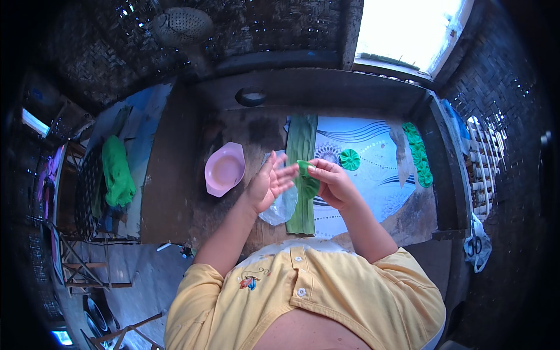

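My right hand (331, 182) pinches the top of a thin green piece (310, 187), which hangs from the thumb and fingers; whether it is leaf or cloth I cannot tell. Facing it is my left hand (270, 182), palm up with the fingers spread and slightly blurred, nothing in it. Under both hands runs a long, ribbed green strip (301, 219), like a length of leaf. A clear plastic sheet or bag (279, 211) lies left of the strip. Just beyond my right hand sits a pleated green rosette (350, 159) on a white patterned sheet (373, 198).
A pink basin (225, 169) with some liquid stands to the left. Several green rosettes line the right side (417, 154). A dark bowl (251, 97) sits at the back wall. Green cloth or bag (118, 172) lies far left; scissors (473, 245) hang in a plastic bag at right.
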### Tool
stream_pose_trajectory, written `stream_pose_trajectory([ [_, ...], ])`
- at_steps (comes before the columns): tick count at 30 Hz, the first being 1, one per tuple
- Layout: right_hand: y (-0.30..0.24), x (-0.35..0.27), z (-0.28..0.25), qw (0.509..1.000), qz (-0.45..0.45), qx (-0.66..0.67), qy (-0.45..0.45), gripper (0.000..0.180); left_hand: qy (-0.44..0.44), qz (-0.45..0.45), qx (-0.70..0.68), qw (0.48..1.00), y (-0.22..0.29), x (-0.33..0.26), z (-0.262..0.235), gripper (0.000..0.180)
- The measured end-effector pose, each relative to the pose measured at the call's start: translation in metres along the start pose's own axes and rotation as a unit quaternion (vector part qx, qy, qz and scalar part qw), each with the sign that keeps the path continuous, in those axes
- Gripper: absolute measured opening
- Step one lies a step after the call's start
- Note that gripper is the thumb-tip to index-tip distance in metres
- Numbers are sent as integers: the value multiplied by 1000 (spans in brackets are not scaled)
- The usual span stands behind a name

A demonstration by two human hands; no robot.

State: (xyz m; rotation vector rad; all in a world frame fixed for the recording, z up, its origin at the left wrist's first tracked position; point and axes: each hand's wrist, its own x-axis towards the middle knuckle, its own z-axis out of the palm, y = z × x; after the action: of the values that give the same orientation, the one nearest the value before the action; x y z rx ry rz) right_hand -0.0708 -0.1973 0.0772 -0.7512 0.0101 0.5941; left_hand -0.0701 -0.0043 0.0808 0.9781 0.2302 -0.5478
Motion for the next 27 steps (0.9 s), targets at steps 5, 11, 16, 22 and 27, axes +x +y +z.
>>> stream_pose_trajectory([
  [5, -1, 9, -13, 995, -14, -94, 37, 17, -14, -94, -100, 990, -22, 10, -10, 72],
  [11, -1, 8, -23, 935, -48, -339, 97, 24, 8, -44, -98, 994, -23, 3, -5, 69],
  [16, 3, 12, -21, 918, -102, -375, 82, 36, -5, -48, -9, 999, -14, -1, -4, 68],
  [22, 11, 21, -25, 969, -23, -245, 11, 23, 10, 1, 110, 994, -16, 1, -8, 49],
  [27, 17, 23, -24, 983, -31, -160, 81, 10, 30, 41, 156, 987, -23, 3, -9, 35],
])
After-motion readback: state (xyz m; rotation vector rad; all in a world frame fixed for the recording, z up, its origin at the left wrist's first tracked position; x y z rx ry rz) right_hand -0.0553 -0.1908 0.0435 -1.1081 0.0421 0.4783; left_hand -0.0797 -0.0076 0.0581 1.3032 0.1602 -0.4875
